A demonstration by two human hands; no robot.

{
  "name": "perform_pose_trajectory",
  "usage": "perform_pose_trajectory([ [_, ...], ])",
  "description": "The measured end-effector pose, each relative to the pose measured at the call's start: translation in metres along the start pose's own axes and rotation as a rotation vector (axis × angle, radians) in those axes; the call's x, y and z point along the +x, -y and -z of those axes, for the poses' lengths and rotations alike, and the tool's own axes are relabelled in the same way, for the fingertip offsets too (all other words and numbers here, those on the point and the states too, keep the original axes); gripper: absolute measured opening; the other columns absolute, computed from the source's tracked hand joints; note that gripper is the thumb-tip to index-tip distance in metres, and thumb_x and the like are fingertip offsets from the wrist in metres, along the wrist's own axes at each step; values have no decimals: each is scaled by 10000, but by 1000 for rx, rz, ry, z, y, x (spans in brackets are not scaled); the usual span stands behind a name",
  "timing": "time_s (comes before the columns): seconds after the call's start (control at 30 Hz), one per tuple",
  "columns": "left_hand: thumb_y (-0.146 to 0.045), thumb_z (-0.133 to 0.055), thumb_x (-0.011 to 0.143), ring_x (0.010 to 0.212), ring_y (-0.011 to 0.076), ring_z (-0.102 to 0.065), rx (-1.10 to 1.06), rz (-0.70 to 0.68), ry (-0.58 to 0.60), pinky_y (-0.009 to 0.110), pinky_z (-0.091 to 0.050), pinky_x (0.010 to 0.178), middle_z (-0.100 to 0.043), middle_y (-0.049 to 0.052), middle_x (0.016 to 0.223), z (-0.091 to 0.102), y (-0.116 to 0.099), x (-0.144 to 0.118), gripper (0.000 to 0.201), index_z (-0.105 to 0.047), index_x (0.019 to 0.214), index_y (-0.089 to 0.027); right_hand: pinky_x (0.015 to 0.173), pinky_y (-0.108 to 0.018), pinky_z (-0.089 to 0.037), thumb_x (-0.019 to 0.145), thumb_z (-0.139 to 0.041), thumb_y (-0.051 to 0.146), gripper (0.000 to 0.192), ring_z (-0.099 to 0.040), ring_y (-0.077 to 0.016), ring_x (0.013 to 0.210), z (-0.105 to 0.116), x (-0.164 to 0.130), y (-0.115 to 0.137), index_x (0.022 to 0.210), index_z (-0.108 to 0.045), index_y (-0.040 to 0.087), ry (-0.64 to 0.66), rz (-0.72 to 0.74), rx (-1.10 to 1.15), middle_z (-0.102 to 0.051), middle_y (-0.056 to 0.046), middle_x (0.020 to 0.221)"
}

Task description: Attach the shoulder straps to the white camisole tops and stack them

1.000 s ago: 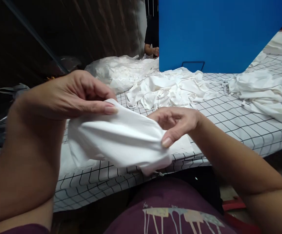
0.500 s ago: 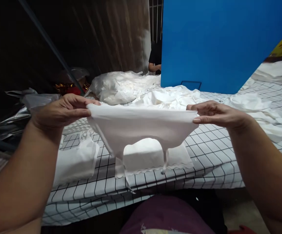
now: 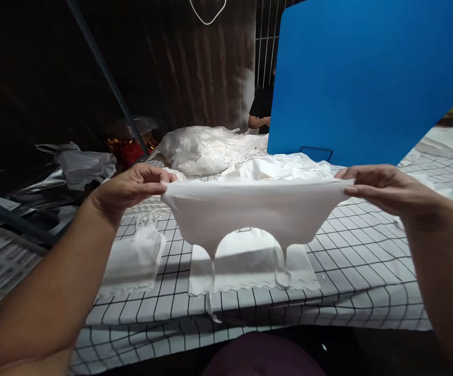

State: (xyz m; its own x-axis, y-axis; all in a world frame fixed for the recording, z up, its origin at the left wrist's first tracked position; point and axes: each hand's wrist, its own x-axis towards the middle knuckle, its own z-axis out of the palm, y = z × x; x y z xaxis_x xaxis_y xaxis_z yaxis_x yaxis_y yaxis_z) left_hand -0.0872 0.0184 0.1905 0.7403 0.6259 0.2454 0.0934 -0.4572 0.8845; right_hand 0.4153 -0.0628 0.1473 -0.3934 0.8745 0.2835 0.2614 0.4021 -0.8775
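Observation:
A white camisole [image 3: 250, 206] hangs upside down in the air, its edge stretched taut between my two hands and its thin straps dangling. My left hand [image 3: 130, 187] pinches one corner between thumb and fingers; my right hand [image 3: 394, 189] pinches the opposite corner. Beneath it, partly covered by it, a white garment with a wavy edge [image 3: 246, 279] lies flat on the checked tablecloth [image 3: 352, 261]. To its left rests a stack of folded white garments [image 3: 132, 261], with straps at its far side.
Behind the camisole lies a heap of white garments [image 3: 285, 167], beside a clear plastic bag of white cloth [image 3: 206, 149]. A large blue board [image 3: 359, 78] stands at the back right. Near it a person's arm [image 3: 258, 121] shows. A metal pole [image 3: 105, 68] slants at left.
My hands have drawn farther apart, so the camisole is stretched wider and flatter. One dangling strap has swung. The camera view has shifted slightly.

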Motion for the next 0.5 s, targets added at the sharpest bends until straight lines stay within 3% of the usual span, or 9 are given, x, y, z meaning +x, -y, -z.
perform_pose_trajectory([
  [0.1,-298,-847,745,673,139,-638,1,-111,-175,252,-516,597,-655,51,715,0,-12,-2,279,-660,663,-108,597,-240,-547,788,-801,267,139,-645,-105,728,-4,2,20,789,-689,187,-247,123,66,-665,-26,867],
  [0.17,-263,-866,722,664,126,-643,-5,-174,-275,237,-518,588,-663,33,709,2,-19,2,257,-666,688,-106,611,-231,-545,718,-854,249,211,-633,-79,712,-4,9,29,826,-682,192,-339,177,82,-657,8,847],
  [0.23,-247,-877,707,634,108,-634,50,-157,-297,222,-518,569,-668,24,691,7,-19,12,256,-672,718,-94,663,-252,-557,696,-866,273,321,-636,-79,734,-2,23,31,957,-702,182,-314,117,15,-673,7,858],
  [0.3,-229,-880,698,586,92,-612,209,-26,-258,249,-550,578,-665,24,641,15,-17,29,262,-689,761,-62,741,-307,-569,720,-844,337,424,-647,-102,792,-2,43,32,1057,-709,117,-263,-42,-155,-701,-43,902],
  [0.37,-205,-876,687,567,85,-606,438,106,-301,332,-598,651,-665,19,609,31,-18,51,301,-703,835,-8,810,-366,-565,749,-808,392,485,-665,-153,890,-2,69,37,1069,-709,41,-308,-182,-351,-714,-104,941],
  [0.4,-215,-863,692,589,92,-625,566,121,-390,395,-607,710,-670,17,619,43,-22,62,340,-701,876,21,819,-376,-557,767,-777,413,507,-672,-187,950,-2,83,43,1074,-703,15,-375,-209,-423,-715,-120,955],
  [0.47,-300,-781,732,769,155,-700,849,34,-585,499,-561,817,-702,30,762,75,-35,85,466,-679,984,78,773,-337,-520,833,-624,454,580,-659,-269,1072,2,112,59,1134,-650,-41,-554,-152,-493,-712,-129,1017],
  [0.5,-355,-649,797,916,223,-702,985,-67,-632,526,-521,833,-703,52,873,94,-43,95,534,-642,1025,128,721,-304,-486,859,-494,464,631,-646,-294,1089,5,126,68,1160,-605,-79,-649,-79,-493,-706,-123,1045],
])
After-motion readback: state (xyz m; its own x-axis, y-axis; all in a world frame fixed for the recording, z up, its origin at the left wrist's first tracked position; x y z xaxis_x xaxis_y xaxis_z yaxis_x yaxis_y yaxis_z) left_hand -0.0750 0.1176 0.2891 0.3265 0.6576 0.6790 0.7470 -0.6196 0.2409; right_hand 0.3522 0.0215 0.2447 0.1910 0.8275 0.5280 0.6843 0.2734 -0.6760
